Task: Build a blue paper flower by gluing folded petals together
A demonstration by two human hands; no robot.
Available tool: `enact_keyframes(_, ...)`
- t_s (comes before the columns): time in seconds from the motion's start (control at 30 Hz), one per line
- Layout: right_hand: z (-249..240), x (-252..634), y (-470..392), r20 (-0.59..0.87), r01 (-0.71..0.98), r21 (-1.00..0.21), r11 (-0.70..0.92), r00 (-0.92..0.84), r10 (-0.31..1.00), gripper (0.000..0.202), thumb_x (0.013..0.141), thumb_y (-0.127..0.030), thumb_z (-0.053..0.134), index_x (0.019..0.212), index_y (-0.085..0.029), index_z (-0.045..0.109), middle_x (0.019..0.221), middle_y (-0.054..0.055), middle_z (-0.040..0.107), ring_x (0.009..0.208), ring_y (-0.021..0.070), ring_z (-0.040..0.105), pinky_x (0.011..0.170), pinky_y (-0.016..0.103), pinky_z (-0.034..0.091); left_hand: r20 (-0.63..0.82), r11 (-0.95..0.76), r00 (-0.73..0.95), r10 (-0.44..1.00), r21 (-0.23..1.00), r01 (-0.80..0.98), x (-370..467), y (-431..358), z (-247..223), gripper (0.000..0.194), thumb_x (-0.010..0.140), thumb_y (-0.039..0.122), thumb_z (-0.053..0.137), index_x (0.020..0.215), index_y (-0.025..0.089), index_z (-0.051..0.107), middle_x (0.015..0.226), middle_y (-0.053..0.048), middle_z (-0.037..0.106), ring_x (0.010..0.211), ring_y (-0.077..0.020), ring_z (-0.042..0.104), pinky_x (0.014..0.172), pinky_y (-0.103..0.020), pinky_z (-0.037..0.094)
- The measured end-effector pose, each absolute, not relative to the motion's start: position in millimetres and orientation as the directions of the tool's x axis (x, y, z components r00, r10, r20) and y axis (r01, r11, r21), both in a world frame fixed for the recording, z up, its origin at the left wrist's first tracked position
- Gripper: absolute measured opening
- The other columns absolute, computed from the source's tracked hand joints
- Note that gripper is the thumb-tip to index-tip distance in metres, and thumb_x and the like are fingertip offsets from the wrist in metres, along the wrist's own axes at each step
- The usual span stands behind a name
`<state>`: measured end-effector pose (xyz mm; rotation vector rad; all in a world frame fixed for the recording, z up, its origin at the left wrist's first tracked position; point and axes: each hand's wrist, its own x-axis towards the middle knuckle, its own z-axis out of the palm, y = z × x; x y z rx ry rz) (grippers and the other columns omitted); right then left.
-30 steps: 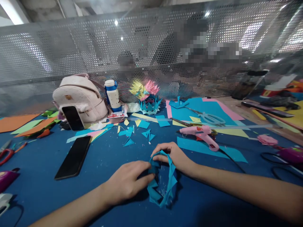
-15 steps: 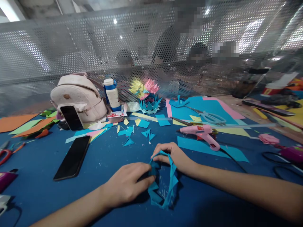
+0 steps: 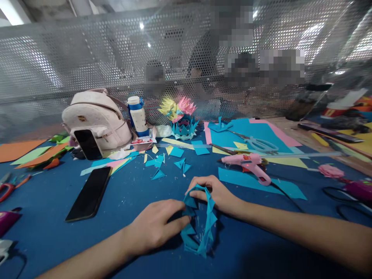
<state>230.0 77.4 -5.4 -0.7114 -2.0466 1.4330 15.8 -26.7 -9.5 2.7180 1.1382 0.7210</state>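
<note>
A ring of folded blue paper (image 3: pixel 209 221) with pointed tips stands on the blue table between my hands. My left hand (image 3: pixel 158 223) pinches its left side between thumb and fingers. At the top of the ring, the thumb and fingers of my right hand (image 3: pixel 210 190) close on the paper band. Beyond the hands lie small folded blue paper triangles (image 3: pixel 158 174) and cut scraps. A pink hot glue gun (image 3: pixel 247 164) rests to the right, its cord running under my right forearm.
A black phone (image 3: pixel 88 193) lies at left. Farther back stand a pale pink backpack (image 3: pixel 95 120), a white bottle (image 3: pixel 137 116) and paper lotus flowers (image 3: pixel 184 126). Light blue scissors (image 3: pixel 261 145) lie on paper sheets. Behind a perforated metal screen (image 3: pixel 116 58) are people.
The paper ring has turned and shifted slightly within my fingers, its lower end moving a little left. Both hands keep their hold in nearly the same place.
</note>
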Motion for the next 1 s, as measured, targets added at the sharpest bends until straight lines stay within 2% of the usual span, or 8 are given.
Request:
enact_keyframes(0.1, -6.7, 229.2, 77.8, 0.087, 0.126, -0.960, 0.251, -0.718, 0.690, 0.034, 0.081, -0.049, 0.070, 0.084, -0.015, 0.072, 0.079, 0.005, 0.068, 0.075, 0.0173, 0.062, 0.069, 0.028, 0.050, 0.470, -0.717, 0.542, 0.696, 0.419, 0.557, 11.9, -25.6, -7.6, 0.027, 0.102, 0.029, 0.042, 0.115, 0.021, 0.065, 0.106, -0.009, 0.067, 0.091, -0.0169, 0.066, 0.077, -0.026, 0.054)
enact_keyframes(0.2, -13.4, 228.5, 79.6, 0.077, 0.097, -0.974, 0.205, -0.709, 0.701, 0.034, 0.080, -0.047, 0.071, 0.095, -0.017, 0.069, 0.091, 0.004, 0.067, 0.086, 0.0192, 0.063, 0.078, 0.031, 0.051, 0.560, -0.668, 0.364, 0.744, 0.636, 0.386, 7.2, -19.5, -5.2, 0.022, 0.097, 0.024, 0.053, 0.103, 0.022, 0.074, 0.102, -0.009, 0.066, 0.094, -0.0176, 0.065, 0.081, -0.027, 0.053)
enact_keyframes(0.27, -17.9, 228.5, 80.7, 0.097, 0.072, -0.977, 0.200, -0.685, 0.722, 0.042, 0.081, -0.048, 0.070, 0.112, -0.020, 0.063, 0.100, 0.005, 0.065, 0.094, 0.0202, 0.061, 0.080, 0.032, 0.051, 0.486, -0.511, 0.162, 0.859, 0.827, 0.234, 5.1, -13.1, -5.2, 0.012, 0.090, 0.024, 0.065, 0.089, 0.021, 0.078, 0.094, -0.006, 0.068, 0.091, -0.0173, 0.065, 0.083, -0.027, 0.051)
enact_keyframes(0.33, -19.6, 228.9, 81.2, 0.119, 0.061, -0.975, 0.214, -0.668, 0.734, 0.049, 0.086, -0.049, 0.064, 0.125, -0.023, 0.055, 0.108, 0.007, 0.062, 0.098, 0.0204, 0.060, 0.078, 0.032, 0.051, 0.275, -0.274, 0.013, 0.961, 0.961, -0.039, 4.1, -6.6, -6.7, 0.011, 0.082, 0.029, 0.076, 0.080, 0.018, 0.077, 0.088, -0.005, 0.070, 0.084, -0.0165, 0.066, 0.080, -0.026, 0.052)
enact_keyframes(0.43, -16.6, 229.5, 80.5, 0.178, 0.039, -0.962, 0.269, -0.658, 0.732, 0.043, 0.092, -0.047, 0.056, 0.128, -0.023, 0.051, 0.119, 0.009, 0.058, 0.105, 0.0206, 0.057, 0.078, 0.032, 0.050, 0.025, -0.028, -0.014, 1.000, 0.944, -0.330, 4.5, 0.5, -10.1, 0.028, 0.073, 0.041, 0.083, 0.081, 0.015, 0.075, 0.071, -0.002, 0.069, 0.065, -0.0129, 0.066, 0.068, -0.022, 0.055)
enact_keyframes(0.63, -7.5, 231.6, 74.4, 0.360, 0.075, -0.856, 0.512, -0.625, 0.693, 0.033, 0.094, -0.034, 0.057, 0.127, -0.030, 0.054, 0.128, 0.007, 0.050, 0.116, 0.0214, 0.050, 0.083, 0.033, 0.049, -0.117, 0.103, -0.001, 0.993, 0.876, -0.471, 4.4, 5.7, -15.0, 0.043, 0.062, 0.048, 0.089, 0.070, 0.014, 0.064, 0.057, 0.000, 0.064, 0.057, -0.0105, 0.065, 0.059, -0.017, 0.057)
enact_keyframes(0.8, -4.5, 232.6, 71.3, 0.386, 0.132, -0.759, 0.638, -0.699, 0.602, 0.011, 0.092, -0.030, 0.063, 0.102, -0.027, 0.065, 0.126, 0.005, 0.052, 0.118, 0.0214, 0.048, 0.093, 0.037, 0.046, -0.180, 0.153, -0.002, 0.984, 0.840, -0.520, 1.2, 8.2, -17.3, 0.041, 0.063, 0.042, 0.090, 0.072, 0.015, 0.060, 0.063, 0.000, 0.065, 0.057, -0.0091, 0.066, 0.057, -0.015, 0.057)
enact_keyframes(1.0, -3.4, 231.3, 70.9, 0.429, 0.091, -0.712, 0.697, -0.729, 0.533, 0.015, 0.087, -0.032, 0.071, 0.096, -0.023, 0.063, 0.118, 0.005, 0.058, 0.115, 0.0217, 0.049, 0.102, 0.043, 0.040, -0.159, 0.153, 0.030, 0.987, 0.855, -0.495, 4.2, 5.0, -12.5, 0.042, 0.066, 0.040, 0.088, 0.067, 0.015, 0.054, 0.055, 0.003, 0.058, 0.050, -0.0075, 0.059, 0.047, -0.014, 0.049)
